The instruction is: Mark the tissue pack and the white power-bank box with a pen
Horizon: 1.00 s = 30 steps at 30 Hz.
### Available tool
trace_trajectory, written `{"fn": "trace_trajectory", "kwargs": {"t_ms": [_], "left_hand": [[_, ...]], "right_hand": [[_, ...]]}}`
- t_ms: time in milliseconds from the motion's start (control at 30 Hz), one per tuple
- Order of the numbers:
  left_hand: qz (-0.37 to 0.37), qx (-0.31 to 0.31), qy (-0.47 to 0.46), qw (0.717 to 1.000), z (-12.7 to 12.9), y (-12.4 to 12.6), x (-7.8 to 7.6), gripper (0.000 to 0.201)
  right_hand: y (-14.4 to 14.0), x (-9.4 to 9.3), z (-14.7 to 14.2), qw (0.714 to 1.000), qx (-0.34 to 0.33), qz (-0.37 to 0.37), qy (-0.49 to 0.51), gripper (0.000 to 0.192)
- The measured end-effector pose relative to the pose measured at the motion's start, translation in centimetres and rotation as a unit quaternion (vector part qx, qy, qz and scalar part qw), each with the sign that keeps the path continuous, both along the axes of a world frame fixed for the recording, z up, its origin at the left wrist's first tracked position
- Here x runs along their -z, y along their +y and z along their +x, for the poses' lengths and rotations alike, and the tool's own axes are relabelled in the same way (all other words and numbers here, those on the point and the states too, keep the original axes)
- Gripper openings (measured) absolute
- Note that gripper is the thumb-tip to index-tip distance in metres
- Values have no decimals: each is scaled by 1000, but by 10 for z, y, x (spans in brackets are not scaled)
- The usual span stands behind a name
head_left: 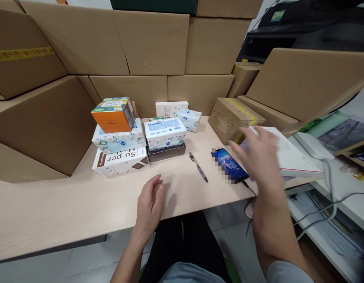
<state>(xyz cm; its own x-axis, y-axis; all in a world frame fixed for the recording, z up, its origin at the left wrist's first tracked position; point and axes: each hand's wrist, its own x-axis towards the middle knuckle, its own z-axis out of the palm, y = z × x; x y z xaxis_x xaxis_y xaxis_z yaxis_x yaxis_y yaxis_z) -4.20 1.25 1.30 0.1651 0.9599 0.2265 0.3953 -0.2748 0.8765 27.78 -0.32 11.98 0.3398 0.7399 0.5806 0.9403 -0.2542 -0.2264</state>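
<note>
My left hand (151, 200) rests at the front edge of the table, its fingers loosely curved with a gap to the thumb and nothing visible in it. Blurred by motion, my right hand (263, 157) is raised over a flat white box (296, 157), fingers apart. Just left of it lies a smartphone (230, 165) with a lit screen and a cable plugged in. A black and clear pen (199, 167) lies between my two hands. Beyond my left hand, a pack of tissues (166, 135) sits on a dark box (167, 153).
An orange box (114, 118) tops a stack with another tissue pack (120, 139) and a white box (121, 161). Behind are a small tissue pack (188, 118) and a cardboard box (235, 118). Cardboard walls (149, 43) enclose the back; grey cables (331, 192) hang at right.
</note>
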Motion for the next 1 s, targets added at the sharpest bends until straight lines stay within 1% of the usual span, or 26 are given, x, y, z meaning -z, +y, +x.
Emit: {"fn": "trace_trajectory", "kwargs": {"t_ms": [33, 67, 133, 200, 267, 333, 400, 500, 567, 600, 667, 733, 800, 867, 900, 933, 1000], "left_hand": [[3, 4, 2, 1000, 0, 0, 0, 38], [5, 8, 3, 1000, 0, 0, 0, 38], [7, 13, 6, 1000, 1, 0, -1, 39], [6, 12, 8, 1000, 2, 0, -1, 39], [2, 5, 10, 1000, 3, 1, -1, 40], [-3, 0, 6, 1000, 3, 0, -2, 40], [-6, -3, -1, 1000, 2, 0, -4, 38], [-8, -4, -7, 1000, 3, -1, -7, 37], [-11, -5, -12, 1000, 3, -2, -7, 36], [-13, -8, -23, 1000, 4, -2, -7, 36], [-16, -23, -74, 997, 4, -1, -5, 38], [-22, -48, -165, 985, 2, 2, -3, 42], [-29, -71, -259, 963, -2, 5, -1, 47], [-38, -79, -312, 946, -10, 8, -2, 53], [-42, -76, -313, 946, -15, 8, -3, 55], [-48, -72, -294, 952, -20, 8, -4, 55], [-49, -67, -205, 975, -29, 7, -7, 52]], "right_hand": [[-23, -2, 6, 997, 78, 14, -15, 54], [-43, -3, 13, 990, 135, 18, -17, 61], [-72, 1, 31, 978, 208, -2, 21, 69], [-84, 9, 50, 974, 208, -51, 72, 74], [-86, 19, 65, 973, 186, -83, 105, 74], [-83, 26, 72, 973, 184, -75, 115, 72], [-81, 29, 70, 972, 199, -22, 121, 72], [-83, 25, 52, 966, 200, 108, 119, 71], [-88, 20, 30, 967, 152, 180, 96, 65], [-90, 17, 17, 971, 106, 197, 85, 62], [-91, 16, -12, 979, -24, 186, 85, 56], [-86, 23, -38, 971, -169, 131, 104, 57], [-76, 36, -59, 946, -297, 54, 121, 63], [-62, 54, -72, 913, -385, -13, 133, 68], [-56, 62, -76, 899, -413, -38, 139, 68], [-50, 70, -79, 888, -431, -59, 145, 64], [-41, 83, -81, 878, -442, -94, 157, 58]]}}
